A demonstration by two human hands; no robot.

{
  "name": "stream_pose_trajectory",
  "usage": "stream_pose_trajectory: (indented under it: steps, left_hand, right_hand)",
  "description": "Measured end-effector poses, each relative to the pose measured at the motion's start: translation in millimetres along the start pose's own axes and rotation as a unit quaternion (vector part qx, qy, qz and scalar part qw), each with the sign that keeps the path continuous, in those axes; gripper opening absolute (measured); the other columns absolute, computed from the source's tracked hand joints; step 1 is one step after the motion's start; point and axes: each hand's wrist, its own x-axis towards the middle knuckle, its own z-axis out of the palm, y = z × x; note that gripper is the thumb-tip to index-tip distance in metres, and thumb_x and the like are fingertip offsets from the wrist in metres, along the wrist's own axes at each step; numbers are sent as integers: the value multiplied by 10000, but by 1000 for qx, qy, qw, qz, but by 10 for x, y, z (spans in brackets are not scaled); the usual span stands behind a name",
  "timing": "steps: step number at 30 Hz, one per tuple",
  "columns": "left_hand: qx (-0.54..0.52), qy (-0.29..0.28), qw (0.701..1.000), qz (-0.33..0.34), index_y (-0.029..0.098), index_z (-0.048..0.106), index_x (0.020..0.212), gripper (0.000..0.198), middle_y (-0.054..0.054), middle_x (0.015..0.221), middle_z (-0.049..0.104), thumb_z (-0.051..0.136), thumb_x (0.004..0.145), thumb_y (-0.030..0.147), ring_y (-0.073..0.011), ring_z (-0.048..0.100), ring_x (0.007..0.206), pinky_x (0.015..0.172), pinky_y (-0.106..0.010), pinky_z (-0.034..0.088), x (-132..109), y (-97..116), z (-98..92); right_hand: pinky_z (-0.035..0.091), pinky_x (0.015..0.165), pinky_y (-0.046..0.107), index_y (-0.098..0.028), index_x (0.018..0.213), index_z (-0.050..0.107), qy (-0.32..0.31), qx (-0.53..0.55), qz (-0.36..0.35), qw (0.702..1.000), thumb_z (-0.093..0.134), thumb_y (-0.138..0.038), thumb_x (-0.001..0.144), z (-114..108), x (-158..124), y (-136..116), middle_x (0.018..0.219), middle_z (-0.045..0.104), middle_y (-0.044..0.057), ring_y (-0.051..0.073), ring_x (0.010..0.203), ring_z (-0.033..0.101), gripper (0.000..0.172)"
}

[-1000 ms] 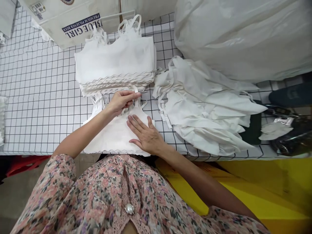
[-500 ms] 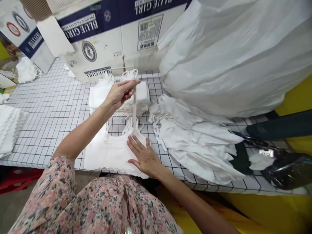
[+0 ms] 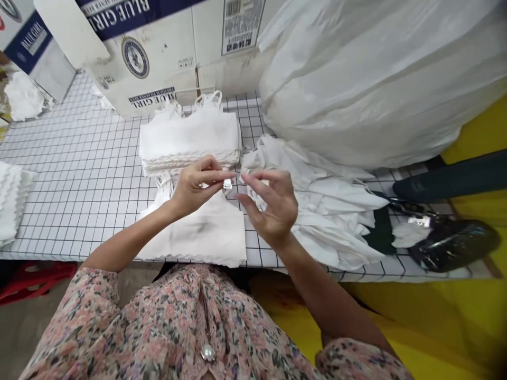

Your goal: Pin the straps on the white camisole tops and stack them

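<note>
Ctr of frame, as I saw it: L hand [image 3: 194,187] pinched a white strap end [image 3: 227,184] btwn thumb & fingertips; R hand [image 3: 275,206], just to its right, had thumb & fingers parted, no hold visible. White top [image 3: 198,235] lay just below L hand, the nearer one, long axis running left–right. Outward: folded stack [image 3: 190,133], upper ctr; loose white heap [image 3: 319,211], right of ctr; lg. plastic bag [image 3: 372,79], upper right; carton [image 3: 170,63], upper left.
</note>
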Motion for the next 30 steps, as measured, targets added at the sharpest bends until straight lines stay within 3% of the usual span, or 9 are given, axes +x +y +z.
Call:
stream_pose_trajectory:
  steps: [2,4,7,10,13,18,21,24,30]
  left_hand:
    - [45,2,998,55,249,854,913,195,-28,859,668,699,1015,309,-105,638,755,677,-262,563,-96,-17,51]
    - [45,6,997,58,250,846,909,192,-28,859,684,709,1014,333,-107,641,761,669,-256,559,-162,-34,73]
    - [-61,-6,996,-67,238,834,1017,258,-33,930,725,742,998,478,-112,704,793,706,-264,626,-268,-5,58]
    - [-205,-49,946,-248,176,797,982,464,-37,875,742,752,952,636,-115,736,705,675,-279,667,-378,81,34]
    - [-247,-62,918,-305,155,768,918,519,-23,783,732,816,880,670,-116,732,650,639,-272,664,-454,134,49]
    - [-143,-25,966,-216,176,760,869,360,-20,822,733,775,966,522,-90,702,669,622,-234,619,-561,95,125]
    - [-55,-30,991,-119,189,758,887,212,-16,826,728,719,1018,352,-83,671,704,625,-216,582,-643,55,159]
    - [1,-27,998,-55,191,742,922,136,-11,820,718,692,1032,254,-79,651,714,636,-207,563,-708,23,197]
    - [26,-10,999,-34,203,702,963,114,10,830,701,669,1060,252,-75,643,721,638,-204,539,-784,-48,246]
  right_hand:
    - [600,1017,470,-334,1273,785,3,5,-43,999,698,-266,1000,24,126,-12,1055,707,67,242,1050,693,294]
    - [575,1058,477,-351,1155,807,9,-5,-65,998,685,-239,1006,64,149,-11,1010,714,41,216,1017,690,223]
    - [543,1110,532,-355,1127,807,4,2,-91,996,669,-217,1011,105,72,53,1071,766,39,234,1063,715,226]
    - [444,1216,643,-332,1163,801,-45,-1,-122,992,659,-230,1011,122,-32,152,1203,798,54,295,1166,739,231]
    - [398,1260,684,-305,1154,792,-130,3,-103,986,618,-269,1032,106,-80,158,1259,801,52,321,1253,737,216]
    - [598,1081,531,-299,1367,722,-217,174,49,959,595,-281,1052,-8,-1,5,1259,799,76,260,1171,767,340]
    - [628,907,448,-331,1215,791,-276,222,114,928,674,-351,1024,-40,30,28,1034,808,42,221,964,753,225]
    - [590,867,434,-314,1007,816,-295,231,159,913,737,-398,981,-33,11,101,900,764,26,211,887,702,118]
    - [545,825,427,-276,864,766,-272,250,220,903,781,-378,933,-18,-30,88,830,738,26,211,832,662,124]
